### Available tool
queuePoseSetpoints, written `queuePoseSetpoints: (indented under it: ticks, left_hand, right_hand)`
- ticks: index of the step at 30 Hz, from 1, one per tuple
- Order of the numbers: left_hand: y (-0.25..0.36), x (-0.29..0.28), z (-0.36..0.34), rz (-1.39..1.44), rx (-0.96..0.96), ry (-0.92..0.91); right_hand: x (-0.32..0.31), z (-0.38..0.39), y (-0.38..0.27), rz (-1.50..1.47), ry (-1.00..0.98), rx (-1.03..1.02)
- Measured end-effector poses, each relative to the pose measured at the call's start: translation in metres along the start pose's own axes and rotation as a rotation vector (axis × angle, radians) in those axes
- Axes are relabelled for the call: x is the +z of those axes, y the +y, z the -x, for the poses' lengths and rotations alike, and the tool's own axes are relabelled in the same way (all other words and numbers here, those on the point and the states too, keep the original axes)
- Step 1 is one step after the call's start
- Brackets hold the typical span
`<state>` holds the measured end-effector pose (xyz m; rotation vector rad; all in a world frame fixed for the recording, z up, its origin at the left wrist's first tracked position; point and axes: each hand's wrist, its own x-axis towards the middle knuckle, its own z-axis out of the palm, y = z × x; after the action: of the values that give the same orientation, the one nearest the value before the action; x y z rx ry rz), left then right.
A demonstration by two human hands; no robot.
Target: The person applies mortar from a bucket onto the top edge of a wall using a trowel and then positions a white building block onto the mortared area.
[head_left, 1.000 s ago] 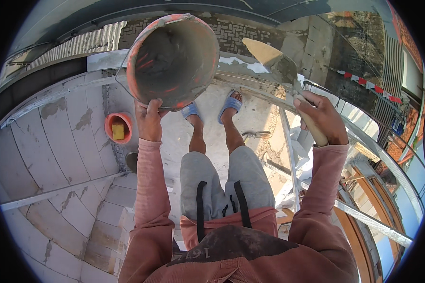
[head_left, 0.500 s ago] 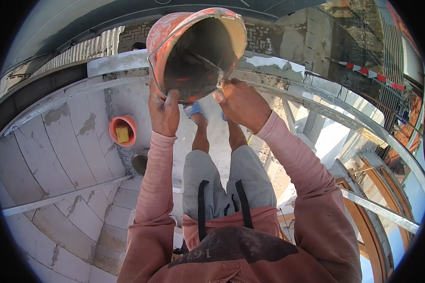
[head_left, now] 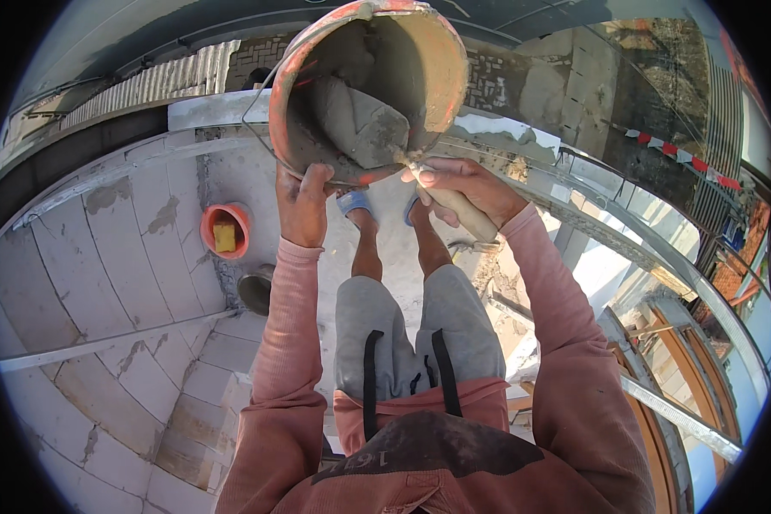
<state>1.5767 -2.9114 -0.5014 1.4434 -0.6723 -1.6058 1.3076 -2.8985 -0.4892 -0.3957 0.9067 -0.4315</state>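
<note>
A red bucket [head_left: 447, 81], its inner wall coated with grey mortar, is tipped with its mouth toward me. My left hand [head_left: 306, 199] grips its lower rim, thumb over the edge. The wire bail hangs at the bucket's left side. My right hand [head_left: 467, 190] is closed round the handle of a trowel [head_left: 370, 128]. The trowel's broad blade is inside the bucket, smeared with grey mortar. Some wet mortar shows behind the blade; how much lies deeper is hidden.
A small red bucket [head_left: 225, 231] with a yellow sponge [head_left: 224, 237] in it stands by the block wall [head_left: 86, 257] at left. Beside it is a round, dark-mouthed container [head_left: 255, 291]. A wall top with mortar [head_left: 505, 128] runs ahead; metal bars [head_left: 677, 415] cross at right.
The trowel has turned in my right hand, so its blade now shows broadside and its handle points down to the right. The bucket's mouth has tilted further toward me.
</note>
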Motion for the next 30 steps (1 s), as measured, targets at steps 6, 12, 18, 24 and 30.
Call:
queuePoseSetpoints:
  ticks: [6, 12, 18, 24, 30]
  left_hand:
    - [0.002, 0.021, -0.015, 0.179, 0.018, 0.056]
    - [-0.003, 0.031, -0.033, 0.289, 0.096, 0.106]
    - [-0.005, 0.03, -0.042, 0.345, 0.104, 0.18]
    - [0.0, 0.013, -0.041, 0.305, 0.123, 0.196]
    - [-0.01, -0.008, -0.04, 0.466, 0.079, 0.152]
  right_hand:
    - [-0.024, -0.006, -0.011, 0.176, 0.063, -0.006]
    - [-0.042, -0.009, -0.041, 0.34, 0.111, 0.02]
    - [-0.078, -0.015, -0.053, 0.456, 0.038, 0.085]
    - [-0.117, -0.004, -0.058, 0.617, 0.032, 0.247]
    - [-0.145, 0.008, -0.065, 0.57, 0.117, 0.326]
